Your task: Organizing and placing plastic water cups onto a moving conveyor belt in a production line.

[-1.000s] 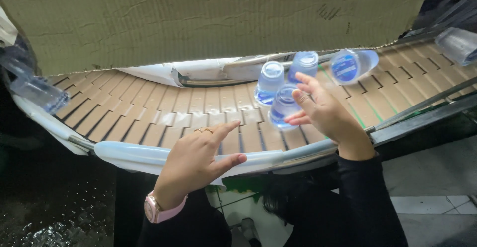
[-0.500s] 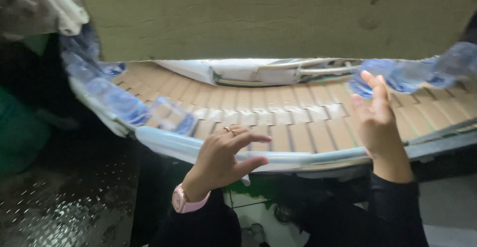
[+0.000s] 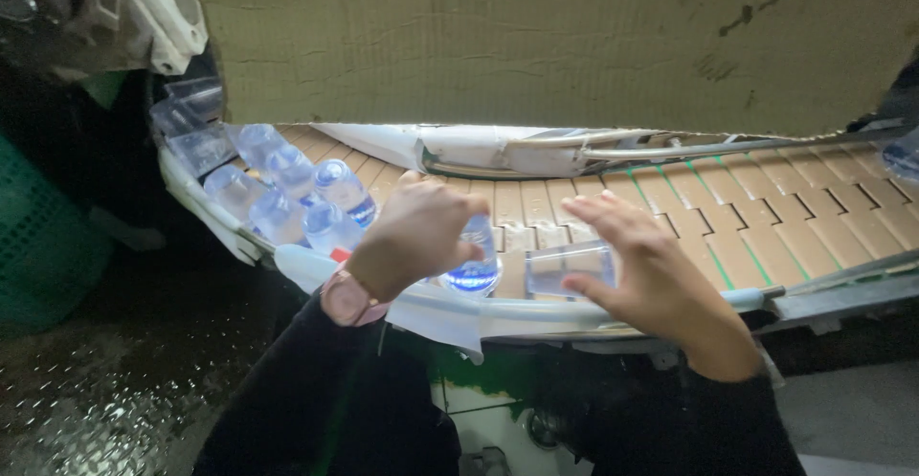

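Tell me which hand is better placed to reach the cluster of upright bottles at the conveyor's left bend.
Left, probably. The left hand sits right beside the bottle cluster, though its grip is closed on a bottle. The right hand is farther along the conveyor, holding a clear bottle.

Clear plastic bottle [image 3: 476, 261], blue cap toward camera, tipped on slat belt; second clear bottle [image 3: 567, 269] lying sideways beside it

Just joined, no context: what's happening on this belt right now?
A person is working at a curved slat conveyor. Their left hand is closed around a small clear water bottle at the belt's near edge; the right hand touches a second clear bottle lying on its side. A cluster of bottles sits at the left bend. A cardboard panel screens the far side.
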